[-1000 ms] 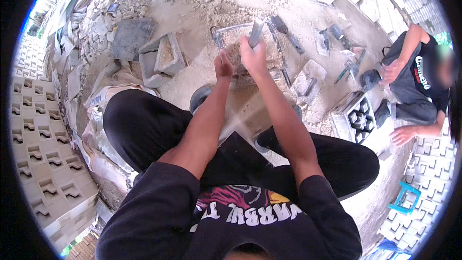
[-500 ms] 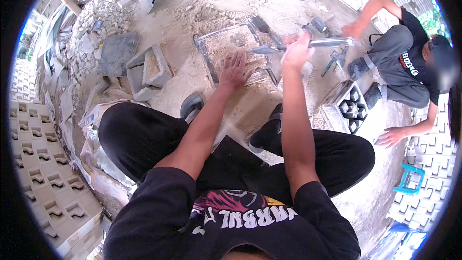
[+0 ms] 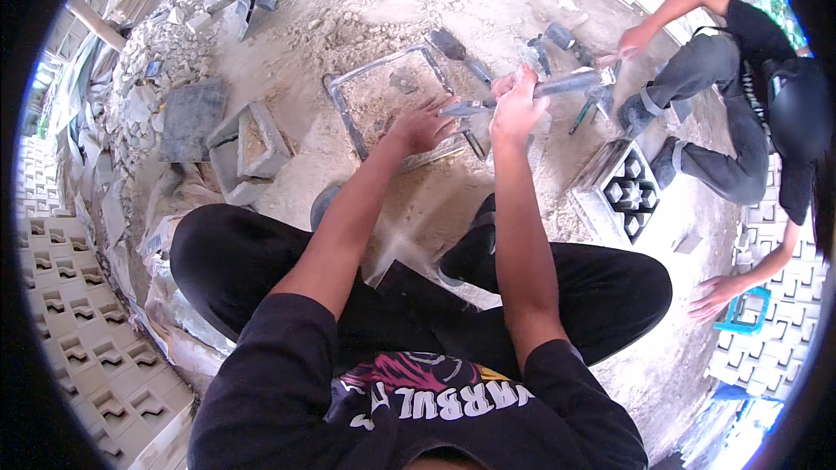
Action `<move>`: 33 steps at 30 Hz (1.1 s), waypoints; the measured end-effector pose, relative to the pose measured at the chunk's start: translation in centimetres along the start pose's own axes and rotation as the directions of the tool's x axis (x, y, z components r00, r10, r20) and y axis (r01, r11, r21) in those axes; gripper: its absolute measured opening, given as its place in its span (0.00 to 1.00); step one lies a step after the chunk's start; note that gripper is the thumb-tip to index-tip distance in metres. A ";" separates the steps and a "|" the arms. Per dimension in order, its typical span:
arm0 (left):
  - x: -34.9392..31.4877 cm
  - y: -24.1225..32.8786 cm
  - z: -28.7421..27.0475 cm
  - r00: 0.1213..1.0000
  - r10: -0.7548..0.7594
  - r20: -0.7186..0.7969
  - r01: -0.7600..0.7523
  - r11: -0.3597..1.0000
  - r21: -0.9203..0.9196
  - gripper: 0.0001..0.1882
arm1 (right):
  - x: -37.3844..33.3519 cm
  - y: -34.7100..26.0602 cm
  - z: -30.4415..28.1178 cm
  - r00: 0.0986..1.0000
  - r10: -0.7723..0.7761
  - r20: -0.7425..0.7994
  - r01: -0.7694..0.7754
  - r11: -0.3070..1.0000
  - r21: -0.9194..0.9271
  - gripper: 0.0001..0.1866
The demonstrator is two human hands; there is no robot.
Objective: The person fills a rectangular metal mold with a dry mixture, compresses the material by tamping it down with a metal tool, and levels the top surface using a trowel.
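Observation:
A metal trowel (image 3: pixel 470 109) with a narrow pointed blade is gripped in my right hand (image 3: pixel 515 109), its blade aimed left. From that fist a thick grey bar (image 3: pixel 576 83) sticks out to the right; I cannot tell whether it belongs to the trowel. My left hand (image 3: pixel 422 128) has its fingers drawn together at the blade's tip, seemingly pinching it. Under both hands lies a square frame mould (image 3: pixel 341 113) on the ground, with sandy material inside. A short dark bar (image 3: pixel 475 144) rests at its near right corner.
A patterned block mould (image 3: pixel 629 193) stands to the right, near a crouching co-worker (image 3: pixel 723 113). Beyond my hands lie a dark-bladed tool (image 3: pixel 448 43) and a hammer-like tool (image 3: pixel 566 39). Concrete pieces (image 3: pixel 248 144), a dark slab (image 3: pixel 193 119) and rubble (image 3: pixel 148 78) are at left; a blue stool (image 3: pixel 744 309) at right.
My left hand has gone from spread over the mould to fingers together at the trowel's tip. My right hand has shifted slightly left with the trowel. The co-worker's lower hand has moved lower.

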State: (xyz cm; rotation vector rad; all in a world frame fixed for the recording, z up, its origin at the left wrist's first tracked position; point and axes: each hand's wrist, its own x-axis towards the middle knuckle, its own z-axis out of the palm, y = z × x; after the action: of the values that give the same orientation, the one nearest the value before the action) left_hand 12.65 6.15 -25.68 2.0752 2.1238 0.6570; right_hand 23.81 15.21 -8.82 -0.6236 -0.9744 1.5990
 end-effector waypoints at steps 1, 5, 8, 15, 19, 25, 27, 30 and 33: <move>-0.1 0.5 -0.1 0.999 0.035 0.019 -0.035 0.999 0.005 0.26 | 0.3 0.3 -0.3 1.000 0.004 -0.005 -0.004 1.000 0.006 0.19; -1.7 -0.1 -1.0 0.989 0.144 0.032 -0.146 0.982 0.122 0.26 | -0.1 0.9 0.4 0.999 0.031 -0.029 -0.032 0.999 -0.035 0.18; -4.8 -2.0 -1.1 0.994 0.067 0.083 -0.079 0.985 0.156 0.29 | -1.4 0.9 2.4 0.997 0.073 0.022 -0.071 0.993 -0.094 0.18; -8.7 1.0 -2.3 0.894 -0.353 -0.275 0.370 0.929 0.011 0.28 | -2.0 1.1 4.4 0.986 0.069 0.149 -0.036 0.976 -0.213 0.16; -7.5 1.9 -1.9 0.893 -0.389 -0.226 0.386 0.921 -0.058 0.27 | -1.0 8.0 1.7 0.974 -0.006 0.225 0.087 0.932 -0.351 0.17; -8.4 0.1 -0.9 0.847 -0.432 -0.311 0.384 0.900 -0.205 0.26 | -3.5 7.6 1.9 0.964 -0.005 0.265 0.076 0.963 -0.260 0.13; -7.6 0.3 -1.1 0.797 -0.460 -0.391 0.359 0.882 -0.305 0.26 | -3.4 7.8 2.1 0.954 0.051 0.295 0.056 0.938 -0.341 0.16; -9.1 -0.6 -0.5 0.714 -0.527 -0.461 0.348 0.838 -0.420 0.26 | -3.3 5.9 4.3 0.945 0.170 0.278 -0.039 0.906 -0.422 0.19; -9.3 -0.2 -1.0 0.631 -0.597 -0.495 0.365 0.792 -0.490 0.27 | -7.0 4.9 4.2 0.967 0.190 0.172 -0.107 0.908 -0.405 0.19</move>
State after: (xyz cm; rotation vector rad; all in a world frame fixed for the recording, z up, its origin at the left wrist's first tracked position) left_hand 12.67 -3.14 -26.92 1.0558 2.4722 1.6638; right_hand 19.56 7.13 -11.49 -0.8331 -1.4567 1.6374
